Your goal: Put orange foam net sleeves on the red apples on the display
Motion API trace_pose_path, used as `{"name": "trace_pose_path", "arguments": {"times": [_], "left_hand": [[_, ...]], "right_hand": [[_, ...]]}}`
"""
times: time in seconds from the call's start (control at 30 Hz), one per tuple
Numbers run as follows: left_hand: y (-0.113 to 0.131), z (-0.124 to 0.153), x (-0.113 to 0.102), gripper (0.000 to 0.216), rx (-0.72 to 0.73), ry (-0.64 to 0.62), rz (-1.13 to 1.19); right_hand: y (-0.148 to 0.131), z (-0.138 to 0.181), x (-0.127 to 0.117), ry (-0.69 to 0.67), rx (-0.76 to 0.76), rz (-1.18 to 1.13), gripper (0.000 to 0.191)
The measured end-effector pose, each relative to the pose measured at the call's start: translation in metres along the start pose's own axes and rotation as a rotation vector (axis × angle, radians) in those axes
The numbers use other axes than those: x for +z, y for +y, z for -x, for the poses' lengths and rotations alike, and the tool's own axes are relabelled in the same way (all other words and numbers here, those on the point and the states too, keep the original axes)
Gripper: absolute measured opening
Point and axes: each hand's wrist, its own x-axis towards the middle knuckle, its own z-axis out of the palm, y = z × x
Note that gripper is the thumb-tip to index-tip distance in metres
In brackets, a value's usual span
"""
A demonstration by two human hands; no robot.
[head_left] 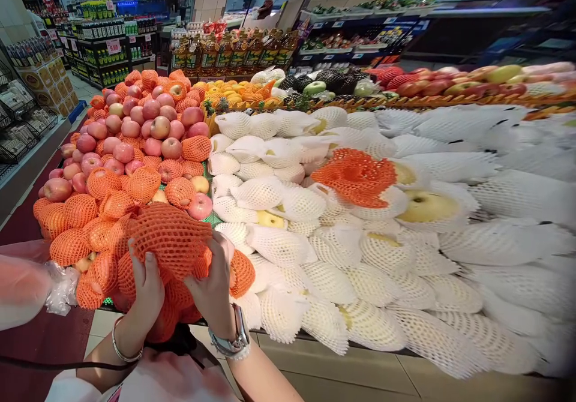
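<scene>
Netting (171,237) of orange foam sits between the two hands over the near edge of the apple pile (130,129), bulging as though around a fruit, though the mesh hides whether one is inside. The left hand (148,285) grips it from the near left side and the right hand (213,285) holds its right end with bent fingers. If either hold loosened, a round fruit inside could slip out, roll off the pile's near edge and bruise on the floor (95,333); a hard tug might tear the foam. Wrapped apples (103,270) lie close under the hands at that edge, heaped loosely, so a pressing wrist could set several sliding. The watch (234,333) on the right wrist may snag in the mesh. Left of the pile's near end, a plastic bag (27,288) could be knocked by an arm. Right of the pile, white-sleeved fruit (288,246) crowds close, where a stray apple could land and dent it.
</scene>
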Motion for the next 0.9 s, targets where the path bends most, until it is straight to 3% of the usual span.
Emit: {"name": "trace_pose_path", "arguments": {"times": [0.1, 0.17, 0.27, 0.33, 0.4, 0.5, 0.6, 0.67, 0.77, 0.9], "left_hand": [[-0.010, -0.002, 0.003, 0.068, 0.096, 0.013, 0.015], [-0.008, -0.004, 0.004, 0.066, 0.158, 0.023, 0.035], [0.012, -0.005, 0.002, 0.059, 0.278, -0.018, 0.102], [0.033, -0.004, 0.000, 0.050, 0.421, -0.144, 0.144], [0.053, -0.004, -0.002, 0.038, 0.566, -0.308, 0.139], [0.075, -0.004, -0.005, 0.034, 0.655, -0.474, 0.124], [0.085, -0.003, -0.013, 0.038, 0.572, -0.549, 0.176], [0.087, -0.004, -0.023, 0.036, 0.497, -0.511, 0.191], [0.085, -0.013, -0.043, 0.032, 0.449, -0.351, 0.126], [0.078, -0.031, -0.061, 0.025, 0.502, -0.247, -0.004]], "right_hand": [[-0.001, 0.000, 0.003, 0.072, 0.212, -0.317, 0.029], [-0.006, 0.000, 0.004, 0.147, 0.343, -0.577, 0.028], [-0.010, 0.003, 0.000, 0.043, 0.438, -0.809, 0.065], [-0.009, 0.006, -0.003, -0.108, 0.504, -0.784, 0.102], [-0.002, 0.011, -0.005, -0.179, 0.582, -0.753, 0.119], [0.014, 0.017, -0.008, -0.166, 0.649, -0.827, 0.106], [0.033, 0.014, -0.016, -0.056, 0.721, -0.856, 0.077], [0.046, 0.003, -0.025, 0.080, 0.767, -0.795, 0.071], [0.067, -0.027, -0.045, 0.225, 0.730, -0.630, 0.081], [0.088, -0.067, -0.062, 0.137, 0.667, -0.487, 0.081]]}}
